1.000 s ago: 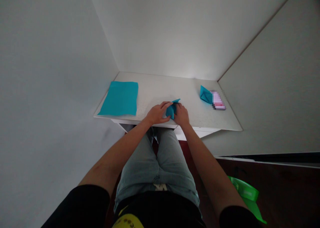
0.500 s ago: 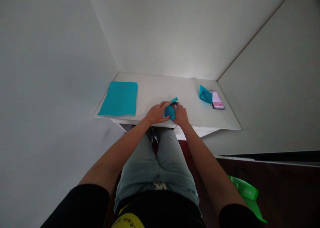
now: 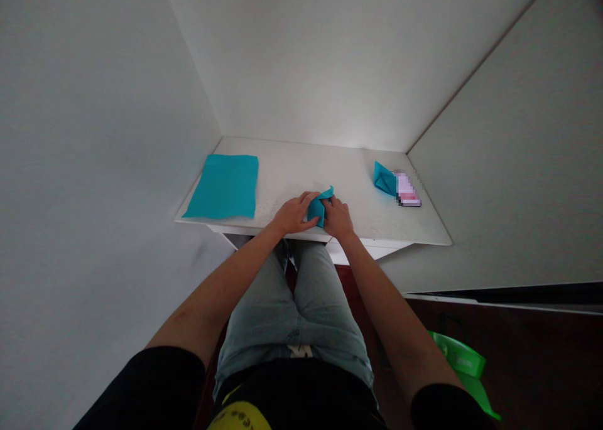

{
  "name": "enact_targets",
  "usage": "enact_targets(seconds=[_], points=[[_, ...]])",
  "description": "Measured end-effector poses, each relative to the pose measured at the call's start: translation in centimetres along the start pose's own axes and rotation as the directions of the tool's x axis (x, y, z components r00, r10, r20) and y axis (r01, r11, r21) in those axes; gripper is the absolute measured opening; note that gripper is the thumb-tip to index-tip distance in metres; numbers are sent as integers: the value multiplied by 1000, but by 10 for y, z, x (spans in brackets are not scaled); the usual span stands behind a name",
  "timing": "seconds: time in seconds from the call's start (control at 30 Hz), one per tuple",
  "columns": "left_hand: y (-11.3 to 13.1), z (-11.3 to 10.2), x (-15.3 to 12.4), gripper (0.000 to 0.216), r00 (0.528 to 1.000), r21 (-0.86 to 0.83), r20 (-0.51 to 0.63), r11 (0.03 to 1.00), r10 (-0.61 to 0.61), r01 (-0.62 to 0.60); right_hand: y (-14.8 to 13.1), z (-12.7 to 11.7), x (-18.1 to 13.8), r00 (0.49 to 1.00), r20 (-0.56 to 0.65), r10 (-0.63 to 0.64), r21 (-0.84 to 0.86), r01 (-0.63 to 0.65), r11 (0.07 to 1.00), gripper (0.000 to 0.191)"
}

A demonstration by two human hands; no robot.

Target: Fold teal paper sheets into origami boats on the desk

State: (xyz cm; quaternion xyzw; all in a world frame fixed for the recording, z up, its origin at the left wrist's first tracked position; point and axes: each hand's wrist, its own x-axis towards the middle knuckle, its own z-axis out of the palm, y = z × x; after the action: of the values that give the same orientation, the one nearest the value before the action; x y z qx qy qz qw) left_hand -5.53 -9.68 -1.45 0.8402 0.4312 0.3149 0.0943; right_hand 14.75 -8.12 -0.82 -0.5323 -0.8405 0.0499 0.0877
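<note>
A partly folded piece of blue paper [image 3: 315, 211] is between my hands near the front edge of the white table. My left hand [image 3: 294, 214] grips its left side, thumb low and fingers along the top. From the right, my right hand [image 3: 338, 217] holds the other side, its fingertips partly hidden by the paper. One narrow end of the paper sticks up beyond the fingers. Flat on the table to the left lies a square blue sheet [image 3: 225, 186]. A folded blue paper shape [image 3: 385, 179] stands on the right.
The white table [image 3: 292, 160] meets walls at the back and both sides. Beside the folded shape lies a pink phone-like object [image 3: 407, 189], blurred by pixels. A green plastic thing [image 3: 459, 354] is on the dark floor at lower right.
The paper in my hands has turned slightly, and its upper end now looks bent and narrower. Both hands have shifted a little while keeping hold of it.
</note>
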Motion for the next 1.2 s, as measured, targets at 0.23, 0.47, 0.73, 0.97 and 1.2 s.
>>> enact_targets(seconds=[0.23, 0.47, 0.73, 0.97, 1.2], points=[[-1, 0, 0, 68, 1000, 9, 2, 1000, -9, 9, -3, -5, -1, 1000, -11, 3, 24, -3, 1000, 49], [-3, 1, -1, 71, 1000, -1, 7, 1000, -14, 14, -1, -4, -1, 999, -22, -30, 69, 32, 997, 43], [-2, 0, 0, 63, 1000, -18, 1, 1000, -18, 18, 1, 0, -1, 997, -54, -48, 65, 51, 997, 41], [-3, 1, 1, 52, 999, -10, -10, 999, -37, 37, 3, 2, -1, 994, -50, -93, 59, 96, 994, 40], [-3, -2, 1, 52, 1000, 6, -13, 1000, -7, 7, -2, -2, -2, 997, -36, -74, 54, 76, 996, 40]])
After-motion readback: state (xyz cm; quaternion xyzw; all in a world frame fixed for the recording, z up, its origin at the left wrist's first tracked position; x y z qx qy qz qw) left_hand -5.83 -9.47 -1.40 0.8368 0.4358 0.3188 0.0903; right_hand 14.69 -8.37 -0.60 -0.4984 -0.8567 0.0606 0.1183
